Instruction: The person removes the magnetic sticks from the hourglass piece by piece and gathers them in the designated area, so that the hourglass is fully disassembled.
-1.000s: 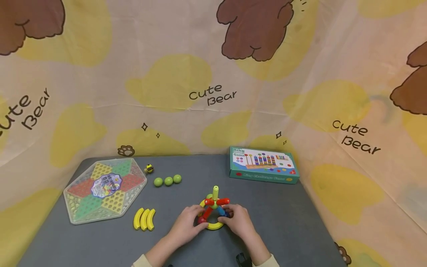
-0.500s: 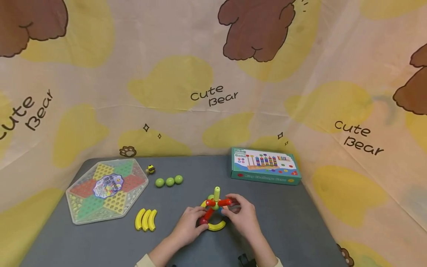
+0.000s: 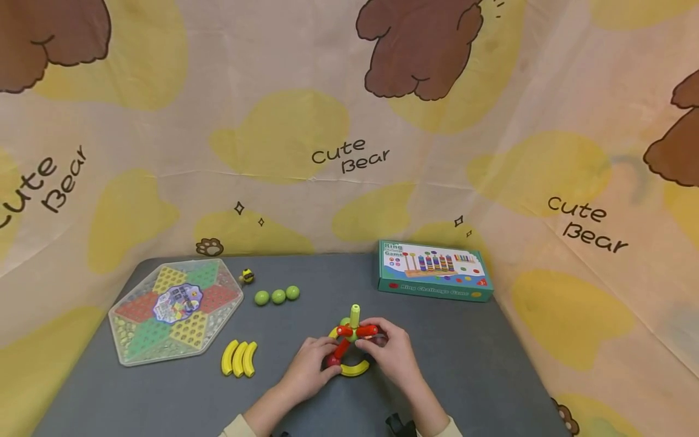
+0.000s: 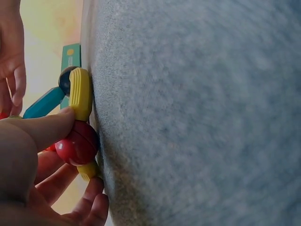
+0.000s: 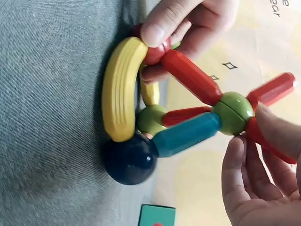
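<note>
A toy built of rods and balls stands on the table, with a ring of curved yellow rods (image 5: pixel 123 89) at its base. My left hand (image 3: pixel 307 368) grips the red ball (image 4: pixel 79 145) at the ring's left, its thumb against a yellow rod. My right hand (image 3: pixel 394 355) pinches a red rod (image 5: pixel 270 141) beside the upper green ball (image 5: pixel 233 113). From that ball a blue rod (image 5: pixel 188 134) slopes down to a dark blue ball (image 5: pixel 130 158). A pale green rod (image 3: pixel 354 315) points upward on top.
Three curved yellow rods (image 3: pixel 238 359) lie left of the hands. Farther back are three green balls (image 3: pixel 278 297), a small bee figure (image 3: pixel 247 277) and a hexagonal game board (image 3: pixel 207 331). A green game box (image 3: pixel 435 288) sits at the back right, and a black object (image 3: pixel 401 425) at the front.
My right hand has left the dark blue ball low on the right and moved up to the upper red rod. My left hand stays at the red ball.
</note>
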Action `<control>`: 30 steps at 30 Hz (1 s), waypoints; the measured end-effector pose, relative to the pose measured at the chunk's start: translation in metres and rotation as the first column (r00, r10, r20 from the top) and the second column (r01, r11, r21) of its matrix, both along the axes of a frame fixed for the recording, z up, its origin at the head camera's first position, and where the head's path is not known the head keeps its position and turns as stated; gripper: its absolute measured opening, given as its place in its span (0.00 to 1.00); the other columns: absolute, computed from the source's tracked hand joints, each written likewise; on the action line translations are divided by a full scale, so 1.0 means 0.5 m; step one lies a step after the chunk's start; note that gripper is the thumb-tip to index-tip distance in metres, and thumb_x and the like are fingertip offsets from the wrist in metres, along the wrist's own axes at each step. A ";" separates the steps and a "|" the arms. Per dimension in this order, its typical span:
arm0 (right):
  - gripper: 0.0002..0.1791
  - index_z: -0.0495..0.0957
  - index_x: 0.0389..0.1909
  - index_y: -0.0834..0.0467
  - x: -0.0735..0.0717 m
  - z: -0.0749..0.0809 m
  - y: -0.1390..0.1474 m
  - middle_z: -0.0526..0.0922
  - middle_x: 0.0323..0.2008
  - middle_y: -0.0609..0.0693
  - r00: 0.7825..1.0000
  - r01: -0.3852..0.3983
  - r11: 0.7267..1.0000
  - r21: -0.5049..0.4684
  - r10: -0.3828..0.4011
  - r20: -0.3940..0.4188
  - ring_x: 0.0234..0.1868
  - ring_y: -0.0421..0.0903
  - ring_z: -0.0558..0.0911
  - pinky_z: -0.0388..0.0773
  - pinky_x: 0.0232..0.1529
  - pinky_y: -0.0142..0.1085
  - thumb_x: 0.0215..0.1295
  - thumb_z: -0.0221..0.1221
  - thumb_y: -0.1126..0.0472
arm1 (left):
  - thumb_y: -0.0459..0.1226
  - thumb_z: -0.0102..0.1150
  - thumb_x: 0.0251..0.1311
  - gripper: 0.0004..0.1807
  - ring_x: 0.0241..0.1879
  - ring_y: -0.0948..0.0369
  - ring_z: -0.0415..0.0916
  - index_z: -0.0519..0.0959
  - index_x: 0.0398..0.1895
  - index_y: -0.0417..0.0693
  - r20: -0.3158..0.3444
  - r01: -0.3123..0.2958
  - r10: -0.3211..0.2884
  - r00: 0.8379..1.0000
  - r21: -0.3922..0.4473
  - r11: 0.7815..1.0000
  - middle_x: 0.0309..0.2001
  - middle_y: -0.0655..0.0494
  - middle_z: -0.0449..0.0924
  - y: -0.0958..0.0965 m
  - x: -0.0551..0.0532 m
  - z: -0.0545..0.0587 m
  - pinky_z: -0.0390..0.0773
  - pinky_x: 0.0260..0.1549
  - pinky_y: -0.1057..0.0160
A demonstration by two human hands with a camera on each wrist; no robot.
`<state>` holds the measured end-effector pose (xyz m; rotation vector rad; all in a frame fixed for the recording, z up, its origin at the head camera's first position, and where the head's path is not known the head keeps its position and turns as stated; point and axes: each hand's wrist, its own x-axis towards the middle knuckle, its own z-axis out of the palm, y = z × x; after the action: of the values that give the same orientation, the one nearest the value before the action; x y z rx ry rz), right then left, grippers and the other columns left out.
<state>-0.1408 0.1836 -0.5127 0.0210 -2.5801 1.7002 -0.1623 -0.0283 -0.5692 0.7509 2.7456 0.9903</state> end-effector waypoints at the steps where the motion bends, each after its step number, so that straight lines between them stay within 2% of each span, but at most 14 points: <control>1: 0.16 0.84 0.48 0.52 -0.002 -0.002 0.000 0.86 0.46 0.51 1.000 0.003 1.000 -0.006 -0.002 0.009 0.45 0.47 0.86 0.84 0.46 0.34 0.58 0.73 0.59 | 0.44 0.71 0.59 0.17 0.49 0.56 0.72 0.85 0.48 0.46 -0.004 0.002 -0.002 1.000 0.002 1.000 0.54 0.56 0.81 0.000 0.000 0.000 0.77 0.50 0.52; 6: 0.14 0.84 0.47 0.53 -0.008 -0.010 -0.001 0.86 0.45 0.51 0.999 0.014 1.000 -0.021 -0.013 0.029 0.43 0.45 0.86 0.83 0.48 0.34 0.60 0.71 0.56 | 0.44 0.71 0.59 0.17 0.50 0.56 0.72 0.85 0.48 0.47 -0.002 0.007 -0.007 1.000 0.014 1.000 0.54 0.56 0.81 -0.001 0.000 0.001 0.77 0.51 0.52; 11: 0.16 0.83 0.48 0.58 -0.009 -0.012 -0.001 0.86 0.44 0.52 0.999 0.019 0.999 -0.028 -0.018 0.033 0.43 0.45 0.85 0.83 0.50 0.35 0.64 0.68 0.54 | 0.44 0.71 0.60 0.17 0.51 0.56 0.72 0.85 0.49 0.47 -0.006 0.010 -0.010 1.000 0.011 1.000 0.55 0.56 0.81 -0.002 0.000 0.001 0.77 0.52 0.51; 16: 0.18 0.79 0.49 0.62 -0.007 -0.006 -0.001 0.86 0.42 0.55 0.996 0.050 0.995 -0.087 -0.044 0.072 0.43 0.51 0.85 0.83 0.51 0.43 0.70 0.62 0.50 | 0.44 0.70 0.60 0.18 0.52 0.56 0.72 0.84 0.50 0.45 -0.007 0.006 -0.007 1.000 -0.005 1.000 0.57 0.55 0.81 0.001 -0.001 0.000 0.77 0.53 0.51; 19: 0.17 0.78 0.52 0.62 -0.008 -0.003 0.004 0.85 0.45 0.55 0.993 0.089 0.990 -0.107 -0.080 0.085 0.46 0.53 0.85 0.82 0.53 0.46 0.73 0.60 0.52 | 0.44 0.70 0.60 0.18 0.52 0.55 0.72 0.84 0.50 0.45 -0.004 0.006 -0.006 1.000 -0.007 1.000 0.57 0.55 0.81 0.002 -0.002 0.000 0.77 0.53 0.51; 21: 0.17 0.77 0.54 0.62 -0.010 0.000 0.010 0.84 0.47 0.56 0.991 0.110 0.987 -0.115 -0.101 0.084 0.49 0.54 0.84 0.81 0.55 0.45 0.72 0.60 0.55 | 0.44 0.70 0.61 0.18 0.52 0.55 0.72 0.84 0.50 0.45 -0.004 0.008 -0.008 1.000 -0.011 1.000 0.57 0.55 0.81 0.002 -0.002 0.001 0.76 0.53 0.51; 24: 0.22 0.70 0.61 0.63 -0.014 0.000 0.023 0.84 0.48 0.58 0.987 0.142 0.980 -0.142 -0.130 0.093 0.48 0.54 0.84 0.82 0.52 0.36 0.70 0.63 0.61 | 0.44 0.70 0.60 0.18 0.52 0.55 0.72 0.84 0.50 0.45 -0.004 0.014 -0.014 1.000 -0.011 1.000 0.57 0.55 0.81 0.001 -0.001 0.002 0.76 0.53 0.52; 27: 0.27 0.65 0.62 0.61 -0.016 -0.003 0.036 0.86 0.42 0.60 0.984 0.163 0.973 -0.161 -0.148 0.102 0.41 0.57 0.85 0.81 0.43 0.30 0.67 0.66 0.61 | 0.44 0.70 0.60 0.18 0.52 0.55 0.72 0.84 0.51 0.45 -0.001 0.018 -0.018 1.000 -0.009 1.000 0.57 0.55 0.81 0.000 0.000 0.002 0.77 0.53 0.52; 30: 0.27 0.69 0.60 0.58 -0.017 -0.012 0.050 0.87 0.35 0.57 0.983 0.169 0.977 -0.131 -0.157 0.091 0.35 0.58 0.86 0.80 0.37 0.30 0.65 0.68 0.58 | 0.43 0.70 0.60 0.18 0.53 0.54 0.72 0.84 0.51 0.45 0.006 0.006 -0.006 1.000 0.006 1.000 0.60 0.53 0.78 -0.001 0.001 0.001 0.77 0.54 0.50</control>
<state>-0.1493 0.2084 -0.5186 -0.2627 -2.4326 1.8482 -0.1620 -0.0288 -0.5688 0.7546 2.7348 0.9981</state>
